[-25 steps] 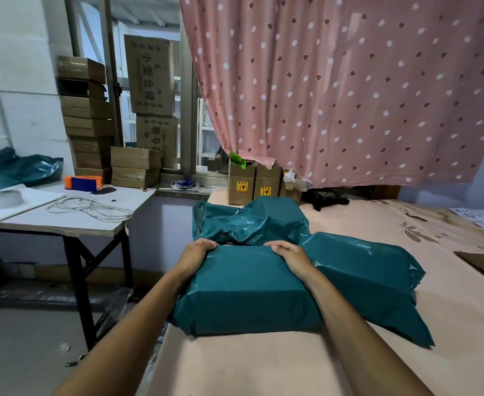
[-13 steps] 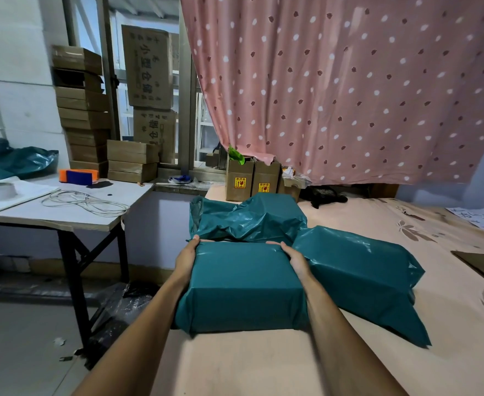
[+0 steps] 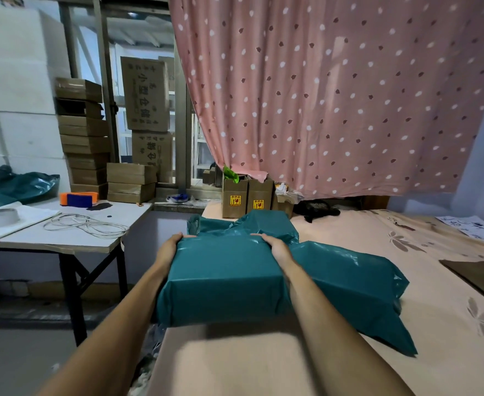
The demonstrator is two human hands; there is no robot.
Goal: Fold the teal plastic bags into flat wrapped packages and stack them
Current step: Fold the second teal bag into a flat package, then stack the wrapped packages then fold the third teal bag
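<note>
- Two hands are gripping one teal package (image 3: 223, 284), which is lying at the near left corner of the bed (image 3: 335, 364); we are viewing it from above and behind.
- Our left hand (image 3: 170, 247) is clamping the package's far left corner, fingers curling over the far edge.
- Our right hand (image 3: 276, 248) is clamping the far right corner in the same way, thumb lying on the top face.
- Touching the package's right side, a second teal package (image 3: 358, 284) is lying flat on the bed, its loose open end trailing toward us.
- Just behind the gripped package, a crumpled teal bag (image 3: 252, 227) is sitting, and we cannot tell whether it is filled.
- Behind that bag, two small cartons (image 3: 246, 200) are standing upright against the pink dotted curtain (image 3: 335, 95).
- Left of the bed, a desk (image 3: 92, 238) is carrying a coiled white cable (image 3: 86, 224), a tape roll (image 3: 1, 217) and stacked cardboard boxes (image 3: 85, 138).
</note>
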